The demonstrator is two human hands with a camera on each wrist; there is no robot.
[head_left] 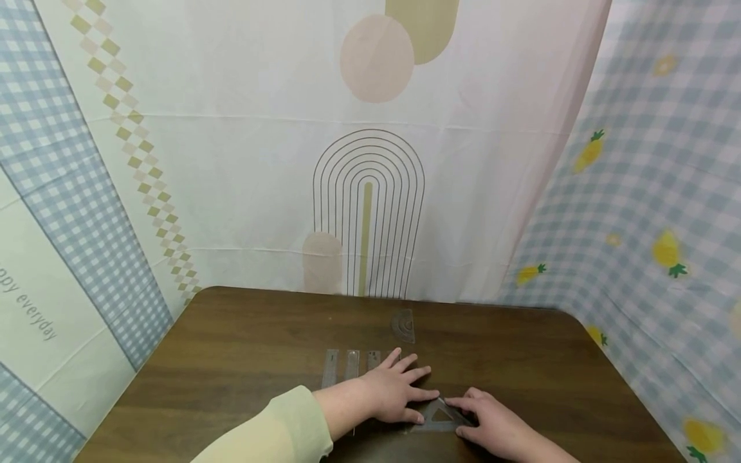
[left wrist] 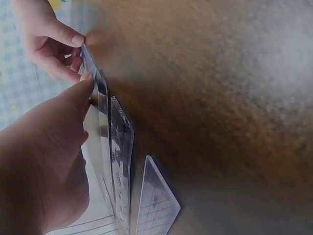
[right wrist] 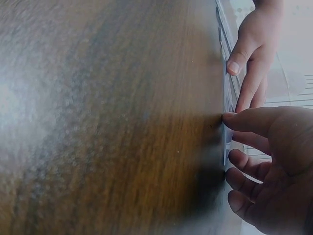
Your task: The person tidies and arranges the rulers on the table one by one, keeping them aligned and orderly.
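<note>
A clear triangular set square (head_left: 427, 425) lies on the table near its front, right of centre. My left hand (head_left: 386, 392) spreads its straight fingers, with the thumb and index finger touching the set square's left side and upper tip. At the right end, my right hand (head_left: 492, 424) pinches the set square between thumb and index finger, its other fingers loosely bent. The right wrist view shows the right thumb (right wrist: 239, 119) against the near edge. Several clear rulers (head_left: 330, 368) stand in a row beyond the left forearm, partly hidden by the left hand.
A clear protractor (head_left: 404, 326) lies farther back on the brown wooden table (head_left: 243, 347). Patterned cloth (head_left: 249, 193) hangs behind the table, and checked cloth (head_left: 648, 193) hangs along the right side.
</note>
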